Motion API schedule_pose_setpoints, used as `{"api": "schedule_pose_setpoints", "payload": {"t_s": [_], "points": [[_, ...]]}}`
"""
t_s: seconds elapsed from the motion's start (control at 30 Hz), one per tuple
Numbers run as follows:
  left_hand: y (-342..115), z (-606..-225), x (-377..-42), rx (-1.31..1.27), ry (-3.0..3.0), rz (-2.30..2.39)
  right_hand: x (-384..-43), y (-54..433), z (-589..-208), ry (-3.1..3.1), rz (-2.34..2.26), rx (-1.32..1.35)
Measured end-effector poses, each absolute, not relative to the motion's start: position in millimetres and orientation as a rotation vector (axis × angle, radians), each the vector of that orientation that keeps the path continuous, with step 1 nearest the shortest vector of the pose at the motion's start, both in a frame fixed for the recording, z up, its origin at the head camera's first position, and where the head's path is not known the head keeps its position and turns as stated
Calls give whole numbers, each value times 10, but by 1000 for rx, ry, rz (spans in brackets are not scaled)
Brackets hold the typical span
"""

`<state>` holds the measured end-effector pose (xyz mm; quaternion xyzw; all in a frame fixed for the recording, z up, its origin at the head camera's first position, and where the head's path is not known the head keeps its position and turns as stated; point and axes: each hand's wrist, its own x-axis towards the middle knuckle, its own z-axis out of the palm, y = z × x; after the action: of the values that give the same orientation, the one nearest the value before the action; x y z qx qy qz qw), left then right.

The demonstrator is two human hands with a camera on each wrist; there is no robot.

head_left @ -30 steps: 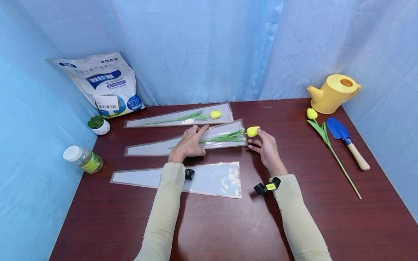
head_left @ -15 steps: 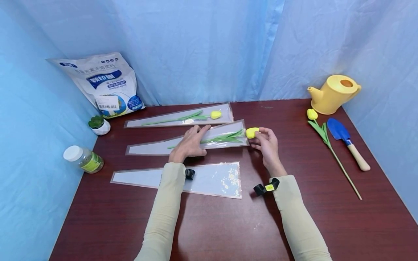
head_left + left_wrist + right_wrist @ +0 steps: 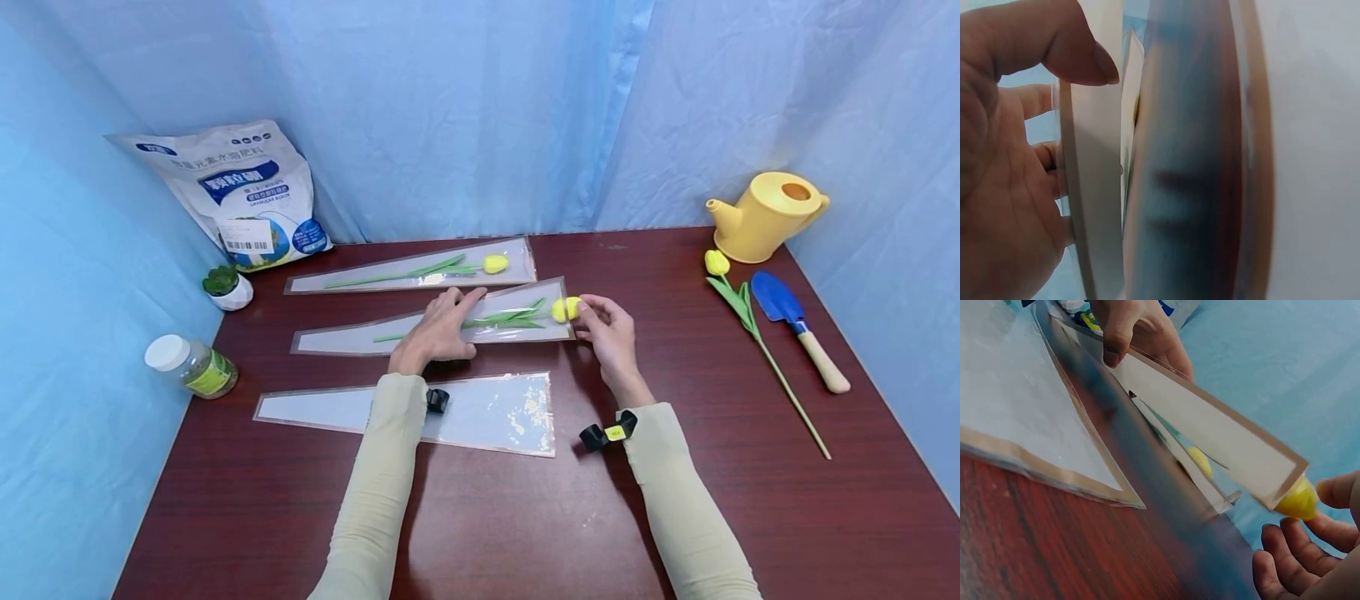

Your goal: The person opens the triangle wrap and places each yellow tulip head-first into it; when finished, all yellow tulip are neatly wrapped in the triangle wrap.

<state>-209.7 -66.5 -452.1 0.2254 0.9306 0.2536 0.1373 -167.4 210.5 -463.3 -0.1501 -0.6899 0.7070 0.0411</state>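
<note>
My left hand (image 3: 438, 329) holds the middle of a clear-edged, tapered flower sleeve (image 3: 337, 338); in the left wrist view its thumb (image 3: 1082, 59) lies on one face with fingers behind. Inside the sleeve are the green stem and leaves of a yellow tulip (image 3: 560, 310). The bloom straddles the sleeve's wide mouth, partly in and partly out. At that mouth, my right hand (image 3: 613, 337) pinches the bloom's outer end between thumb and fingers. The right wrist view shows the sleeve (image 3: 1210, 419) tilted, with the yellow bloom (image 3: 1299, 500) poking from its end.
Behind lies another sleeve (image 3: 360, 279) with a yellow tulip inside; in front is a flat sleeve (image 3: 480, 408). A loose tulip (image 3: 780, 379), blue trowel (image 3: 780, 298) and yellow watering can (image 3: 757, 221) are at right. Fertilizer bag (image 3: 247, 196), small potted plant (image 3: 232, 292) and jar (image 3: 198, 368) stand left.
The right hand has pushed the tulip leftward, so its bloom moved from outside the sleeve's mouth to partly inside. The left hand has stayed almost in place on the sleeve.
</note>
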Motion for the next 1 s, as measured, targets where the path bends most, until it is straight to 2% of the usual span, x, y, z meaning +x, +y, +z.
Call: {"api": "schedule_pose_setpoints", "payload": {"t_s": [0.4, 1.0], "points": [[-665, -4493, -2098, 625, 2718, 714, -1675, 2080, -4643, -2141, 2227, -415], [-659, -4491, -2096, 619, 2730, 696, -1650, 2056, -4639, -2110, 2574, -340]]}}
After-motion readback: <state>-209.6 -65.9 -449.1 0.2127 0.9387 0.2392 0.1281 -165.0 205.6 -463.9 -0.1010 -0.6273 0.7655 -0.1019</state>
